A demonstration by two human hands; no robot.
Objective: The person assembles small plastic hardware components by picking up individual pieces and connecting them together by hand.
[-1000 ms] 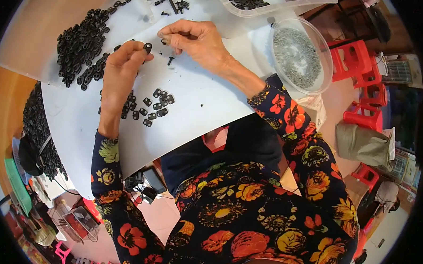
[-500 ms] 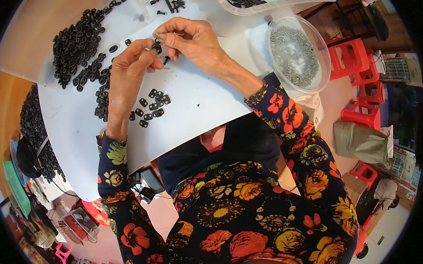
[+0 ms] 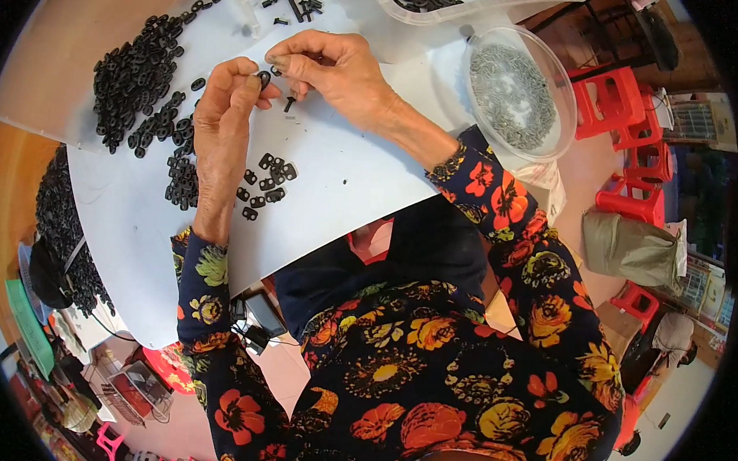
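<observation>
Left hand (image 3: 229,105): thumb and index finger pinch a small, rounded, smooth black part (image 3: 264,79) at the fingertips, just left of the right hand (image 3: 339,74). Right hand: fingertips closed on a tiny dark piece (image 3: 275,71), shape too small to resolve. Short black screw (image 3: 290,104) lies below the right fingers. Heaped glossy black oval pieces (image 3: 137,80) left of the left hand. Round translucent plastic tub (image 3: 564,130), right of the right hand, contains thin silvery metal pins (image 3: 507,88).

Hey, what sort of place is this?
Probably a small assembly workshop: there's a heap of little black parts, a clear tub of thin metal pieces, and red stools nearby.
</observation>
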